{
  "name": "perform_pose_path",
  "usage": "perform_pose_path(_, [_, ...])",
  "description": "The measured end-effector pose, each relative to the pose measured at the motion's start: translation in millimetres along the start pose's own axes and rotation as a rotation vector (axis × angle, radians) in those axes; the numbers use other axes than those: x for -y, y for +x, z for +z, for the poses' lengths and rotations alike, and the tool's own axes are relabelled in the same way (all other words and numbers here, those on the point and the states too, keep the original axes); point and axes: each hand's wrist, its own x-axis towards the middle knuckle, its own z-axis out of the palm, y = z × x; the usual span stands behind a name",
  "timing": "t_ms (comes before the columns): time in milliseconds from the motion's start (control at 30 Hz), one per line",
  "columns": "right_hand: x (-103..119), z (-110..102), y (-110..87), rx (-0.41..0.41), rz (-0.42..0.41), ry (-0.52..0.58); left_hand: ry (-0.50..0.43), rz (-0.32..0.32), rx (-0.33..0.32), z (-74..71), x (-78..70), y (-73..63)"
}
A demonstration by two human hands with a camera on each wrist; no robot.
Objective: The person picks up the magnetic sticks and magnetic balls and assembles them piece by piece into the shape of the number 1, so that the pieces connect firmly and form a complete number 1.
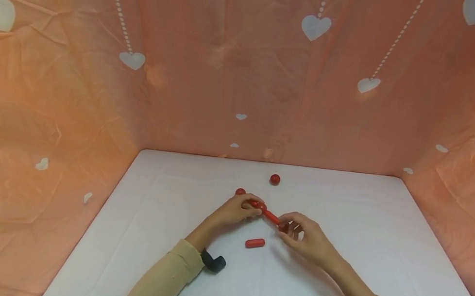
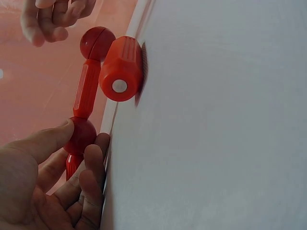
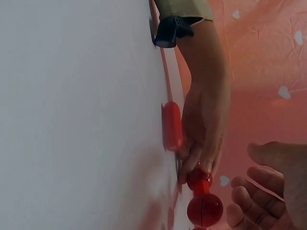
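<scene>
My left hand [image 1: 239, 210] pinches the middle ball [image 2: 84, 136] of a chain of red rods and balls. From that ball a red rod [image 2: 85, 91] leads to an end ball [image 3: 205, 210] on the right. Another red ball [image 1: 240, 192] shows beyond my left hand, and the rod toward it is partly hidden by the fingers. Around the end ball, but apart from it in the wrist views, my right hand [image 1: 308, 239] has its fingers loosely bent and spread. A loose red rod [image 1: 255, 243] with a silvery disc in its end lies nearer me.
Farther back on the white table [image 1: 155, 256] sits a single red ball [image 1: 275, 179]. Orange sheeting [image 1: 210, 76] with white hearts rises behind the table and along both sides. Dark wrist-worn devices are on both arms.
</scene>
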Motion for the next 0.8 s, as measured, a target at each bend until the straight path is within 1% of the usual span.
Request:
perform_pose_path(100, [1,5,-0.5,0.022,-0.003,0.007,-0.005,0.001,0.004,-0.1,0.7,0.5])
perform_pose_path(300, [6,12,0.1,0.093,0.057,0.024,-0.009,0.009,0.012,-0.3,1.9,2.0])
perform_pose_path(467, [9,19,2.6,0.132,0.042,0.032,0.001,0.016,0.011,-0.5,2.2,2.2])
perform_pose_path(667, [8,28,4.2,0.152,0.02,0.052,0.005,0.013,0.003,0.5,2.2,2.0])
perform_pose_path(800, [7,32,5.6,0.161,0.032,0.022,-0.003,0.013,0.004,0.3,1.8,1.6])
